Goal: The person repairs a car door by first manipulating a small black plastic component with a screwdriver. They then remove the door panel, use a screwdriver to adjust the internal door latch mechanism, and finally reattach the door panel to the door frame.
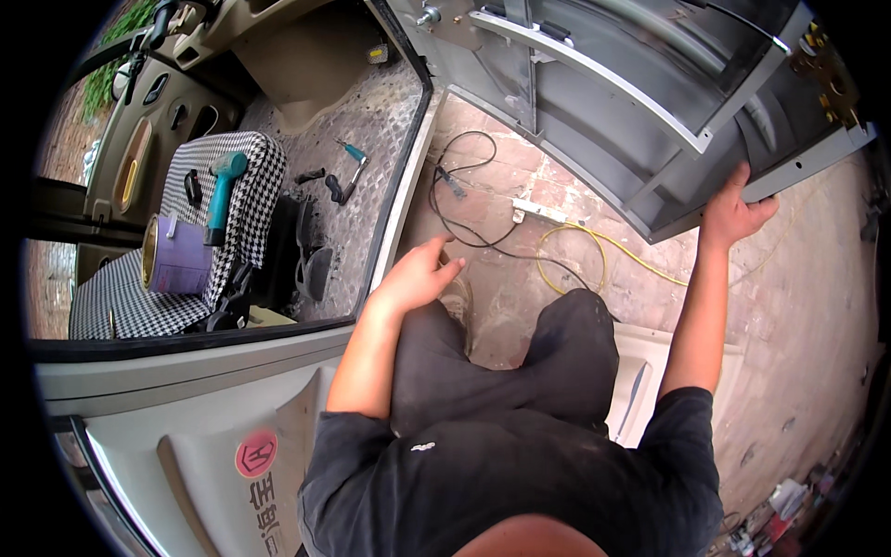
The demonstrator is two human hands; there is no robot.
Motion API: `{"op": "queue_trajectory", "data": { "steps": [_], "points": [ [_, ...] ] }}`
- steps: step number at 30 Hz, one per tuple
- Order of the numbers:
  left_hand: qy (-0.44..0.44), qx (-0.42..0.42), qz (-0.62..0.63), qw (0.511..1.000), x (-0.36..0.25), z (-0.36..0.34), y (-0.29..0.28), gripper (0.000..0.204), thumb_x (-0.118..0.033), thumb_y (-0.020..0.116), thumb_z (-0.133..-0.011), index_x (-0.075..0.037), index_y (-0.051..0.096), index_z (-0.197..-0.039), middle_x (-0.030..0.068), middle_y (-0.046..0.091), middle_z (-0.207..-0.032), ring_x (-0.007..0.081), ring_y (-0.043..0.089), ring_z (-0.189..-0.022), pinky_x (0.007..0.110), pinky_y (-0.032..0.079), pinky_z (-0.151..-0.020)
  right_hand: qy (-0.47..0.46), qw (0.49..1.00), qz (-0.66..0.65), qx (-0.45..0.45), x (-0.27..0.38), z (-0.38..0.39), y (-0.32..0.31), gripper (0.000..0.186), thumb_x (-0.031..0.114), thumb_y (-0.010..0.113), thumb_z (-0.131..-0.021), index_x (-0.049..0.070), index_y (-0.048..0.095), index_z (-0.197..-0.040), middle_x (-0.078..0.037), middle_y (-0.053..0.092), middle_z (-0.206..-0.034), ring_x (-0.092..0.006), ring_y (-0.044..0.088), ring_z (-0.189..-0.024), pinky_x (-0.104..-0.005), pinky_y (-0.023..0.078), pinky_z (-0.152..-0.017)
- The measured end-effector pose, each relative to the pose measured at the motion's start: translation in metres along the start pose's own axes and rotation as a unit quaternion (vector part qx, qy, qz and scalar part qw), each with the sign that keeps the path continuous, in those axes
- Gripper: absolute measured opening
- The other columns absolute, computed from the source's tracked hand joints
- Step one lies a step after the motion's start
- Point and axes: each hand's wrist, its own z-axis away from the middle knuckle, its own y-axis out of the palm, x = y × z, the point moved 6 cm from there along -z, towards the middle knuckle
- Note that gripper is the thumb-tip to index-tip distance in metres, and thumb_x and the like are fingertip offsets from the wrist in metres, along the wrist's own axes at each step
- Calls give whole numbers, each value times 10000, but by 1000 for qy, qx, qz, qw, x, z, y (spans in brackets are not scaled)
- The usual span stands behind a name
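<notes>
My right hand (738, 209) is closed on the lower edge of a grey metal door panel (603, 111), its inner side turned toward me, with a curved light metal rail (594, 70) across it. My left hand (422, 274) hangs above my left leg, fingers apart and holding nothing I can see, beside the door sill of an open vehicle cab (408, 167). In the cab, a teal tool (223, 195) and a purple can (181, 255) lie on a checked seat (102, 306), and smaller hand tools (353, 176) lie on the cab floor.
A power strip (538, 212) with black and yellow cables (650, 274) lies on the paved ground between cab and panel. A pale vehicle body panel (186, 399) is at my lower left, another pale panel (636, 362) beside my right leg. Assorted items (784, 501) sit at the lower right.
</notes>
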Motion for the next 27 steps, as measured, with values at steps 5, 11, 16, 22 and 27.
{"op": "queue_trajectory", "data": {
  "steps": [5,11,16,22,27],
  "points": [
    [20,-47,6,999,-1,57,0,464,-171,656,-921,50,503,-1299,122,645,-877,186,607,-775,321,496,-715,-36,999,12,21,5,-1,1,533,415,758,-856,-48,539,-1004,-162,606,-975,-290,614,-920,-389,472,-852],
    [-43,-104,37,993,29,98,3,487,-191,665,-905,48,517,-1302,150,653,-912,238,639,-805,348,513,-760,-85,996,4,29,13,-1,2,482,375,757,-869,-46,555,-991,-157,577,-950,-274,591,-895,-384,464,-825],
    [-76,-125,37,989,35,117,-2,431,-157,632,-942,53,523,-1302,134,671,-960,194,637,-877,316,505,-819,-69,996,-38,48,16,0,3,443,340,738,-889,-45,550,-1002,-162,581,-970,-274,596,-920,-380,464,-836],
    [59,-176,203,962,-7,128,-11,327,-102,505,-1002,67,556,-1277,172,656,-1180,231,622,-1100,344,462,-979,-84,994,-20,67,15,-3,4,443,305,731,-886,-35,480,-1016,-176,609,-943,-305,623,-884,-389,487,-793],
    [351,-234,80,903,-179,195,-42,382,-126,591,-907,52,580,-1245,228,666,-1140,313,691,-950,398,529,-853,-92,993,-21,74,21,-3,3,413,295,726,-889,-44,524,-1014,-190,560,-1003,-312,571,-943,-407,451,-819]
  ]
}}
